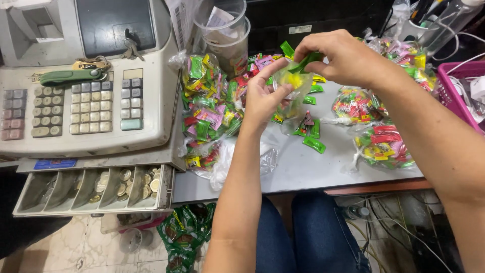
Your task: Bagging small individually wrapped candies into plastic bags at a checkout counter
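Observation:
My left hand holds up a small clear plastic bag with yellow and other candies inside, above the grey tabletop. Right above its mouth, my right hand pinches a green-wrapped candy. Loose green candies lie on the table just under the bag. A big heap of mixed wrapped candies in an open clear bag sits to the left of my left hand.
A cash register with an open coin drawer fills the left. Tied filled candy bags lie on the right, a pink basket at the far right. Clear cups stand behind the heap. Green packets lie on the floor.

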